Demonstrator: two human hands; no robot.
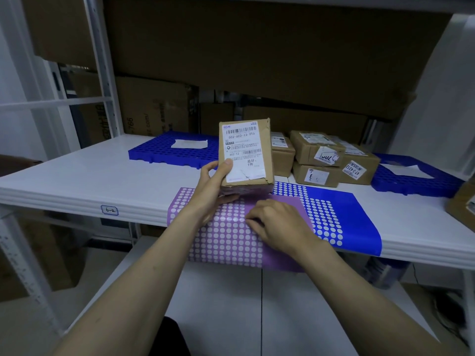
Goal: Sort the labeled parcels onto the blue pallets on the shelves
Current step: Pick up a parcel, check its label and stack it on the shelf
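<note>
The left hand (pixel 214 181) grips a small cardboard parcel (pixel 245 154) upright by its lower left corner, thumb on the white shipping label (pixel 243 151) facing the camera. The right hand (pixel 276 223) rests with curled fingers on a purple-and-blue dotted mailer bag (pixel 231 240) draped over the shelf's (pixel 90 173) front edge. Behind lie a blue pallet (pixel 164 150) with a paper slip, stacked labeled boxes (pixel 326 160) and a second blue pallet (pixel 411 178) toward the right edge.
</note>
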